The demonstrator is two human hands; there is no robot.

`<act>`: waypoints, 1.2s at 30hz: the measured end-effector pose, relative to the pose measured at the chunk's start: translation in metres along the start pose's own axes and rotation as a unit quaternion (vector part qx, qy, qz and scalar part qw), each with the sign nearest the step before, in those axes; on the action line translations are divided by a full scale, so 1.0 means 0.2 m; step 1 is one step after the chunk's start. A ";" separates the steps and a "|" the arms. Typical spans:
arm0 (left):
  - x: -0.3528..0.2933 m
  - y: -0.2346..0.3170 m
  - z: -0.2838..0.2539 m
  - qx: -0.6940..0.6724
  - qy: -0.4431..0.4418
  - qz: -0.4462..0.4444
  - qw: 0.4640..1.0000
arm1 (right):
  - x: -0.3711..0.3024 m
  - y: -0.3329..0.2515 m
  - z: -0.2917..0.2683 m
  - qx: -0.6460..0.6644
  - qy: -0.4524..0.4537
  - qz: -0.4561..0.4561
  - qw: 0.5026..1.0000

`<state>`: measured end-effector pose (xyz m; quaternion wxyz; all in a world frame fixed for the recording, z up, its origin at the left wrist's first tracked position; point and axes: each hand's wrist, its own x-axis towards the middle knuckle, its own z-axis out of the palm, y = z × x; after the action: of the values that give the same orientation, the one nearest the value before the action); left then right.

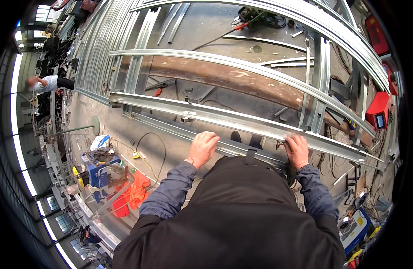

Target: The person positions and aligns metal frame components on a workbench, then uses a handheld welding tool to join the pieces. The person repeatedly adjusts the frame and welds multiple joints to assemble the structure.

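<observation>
A long, shiny metal channel (242, 124) crosses in front of me, slanting down to the right. My right hand (298, 151) is at its near edge, with curled fingers overlapping the lower flange and the fingertips partly blurred. My left hand (203, 148) is closed, with its fingers bent together, a little nearer to me than the channel. It hangs over another metal rail (170, 128) that runs close to my body. Whether anything is inside the left hand's fingers is hidden. Both of my shoes show between the channel and the rail.
A curved metal rail (242, 64) and a rusty beam (224, 81) lie beyond. Several parallel profiles (101, 54) fill the far left. A red machine (379, 110) stands right, a blue-and-white machine (355, 231) lower right. Orange cloth (138, 189) and cables lie left. Another person (47, 84) stands far left.
</observation>
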<state>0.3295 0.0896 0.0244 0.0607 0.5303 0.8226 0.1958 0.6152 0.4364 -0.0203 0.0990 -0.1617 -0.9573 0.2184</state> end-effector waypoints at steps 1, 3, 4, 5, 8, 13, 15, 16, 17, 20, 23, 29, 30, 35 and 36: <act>0.03 -0.05 -0.01 0.013 0.007 -0.015 1.000 | 0.00 -0.01 -0.01 0.005 0.007 0.002 1.000; 0.08 -0.11 -0.03 0.047 0.008 -0.041 0.998 | -0.05 -0.01 -0.10 0.013 0.028 0.014 0.999; 0.10 -0.16 -0.06 0.070 0.000 -0.048 0.996 | -0.07 0.00 -0.15 0.026 0.058 0.029 0.998; 0.10 -0.22 -0.06 0.096 -0.016 -0.070 0.993 | -0.11 0.01 -0.20 0.034 0.091 0.052 0.994; 0.14 -0.36 -0.12 0.124 -0.033 -0.116 0.985 | -0.34 0.22 -0.29 -0.015 0.127 0.161 0.979; 0.15 -0.57 -0.15 0.139 -0.081 -0.110 0.981 | -0.45 0.32 -0.44 -0.045 0.048 0.163 0.984; 0.15 -0.59 -0.14 0.141 -0.096 -0.109 0.979 | -0.38 0.27 -0.40 -0.030 -0.006 0.135 0.990; 0.15 -0.61 -0.14 0.143 -0.103 -0.108 0.978 | -0.31 0.22 -0.39 -0.015 -0.030 0.113 0.993; 0.14 -0.61 -0.12 0.153 -0.100 -0.110 0.977 | -0.27 0.19 -0.35 -0.015 -0.035 0.090 0.995; 0.12 -0.63 -0.10 0.134 -0.086 -0.118 0.980 | -0.19 0.16 -0.24 -0.009 -0.044 0.068 0.997; 0.11 -0.61 -0.10 0.124 -0.065 -0.116 0.983 | -0.17 0.16 -0.16 -0.016 -0.018 0.075 0.997; 0.11 -0.58 -0.09 0.118 -0.043 -0.116 0.985 | -0.18 0.18 -0.13 -0.033 -0.006 0.067 0.997; 0.12 -0.58 -0.09 0.121 -0.042 -0.118 0.985 | -0.18 0.18 -0.13 -0.033 -0.011 0.067 0.997; 0.10 -0.58 -0.09 0.115 -0.041 -0.126 0.984 | -0.16 0.15 -0.26 -0.012 0.025 0.012 1.000; 0.10 -0.58 -0.08 0.114 -0.034 -0.124 0.985 | -0.14 0.14 -0.29 -0.002 0.035 -0.006 0.999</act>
<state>0.2185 0.0609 -0.0027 0.0519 0.4337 0.8965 0.0736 0.6645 0.4726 0.0156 0.1333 -0.1632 -0.9547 0.2103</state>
